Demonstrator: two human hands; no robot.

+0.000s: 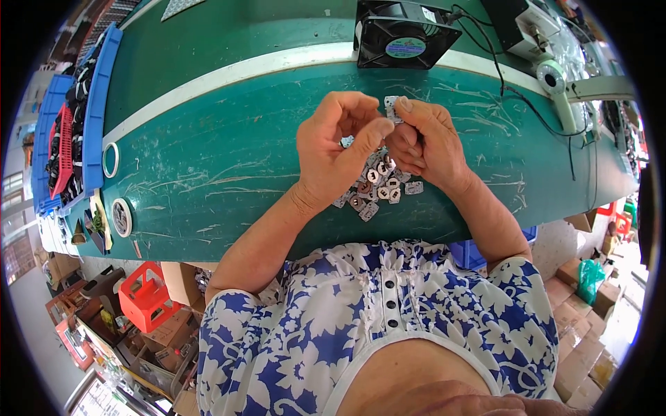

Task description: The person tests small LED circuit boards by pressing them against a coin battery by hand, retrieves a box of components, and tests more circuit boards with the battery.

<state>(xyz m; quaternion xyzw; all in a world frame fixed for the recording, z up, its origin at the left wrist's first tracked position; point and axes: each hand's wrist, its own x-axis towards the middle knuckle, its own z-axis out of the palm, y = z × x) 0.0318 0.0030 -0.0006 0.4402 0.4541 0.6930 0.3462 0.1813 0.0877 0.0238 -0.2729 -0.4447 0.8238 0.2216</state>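
My right hand pinches a small grey metal plate with holes between thumb and forefinger; its other fingers are curled in. Close by on the left, my left hand is half curled, thumb and forefinger apart, with nothing visible between them. Its thumb tip comes near the right hand's fingers. On the green table beneath both hands lies a pile of small parts, some grey plates and some with pale round discs. The hands hide part of this pile. One loose grey plate lies at its right edge.
A black fan stands beyond the hands, its cable running right across the table. At the left are blue bins, a red basket and two tape rolls. A red stool stands below the table edge.
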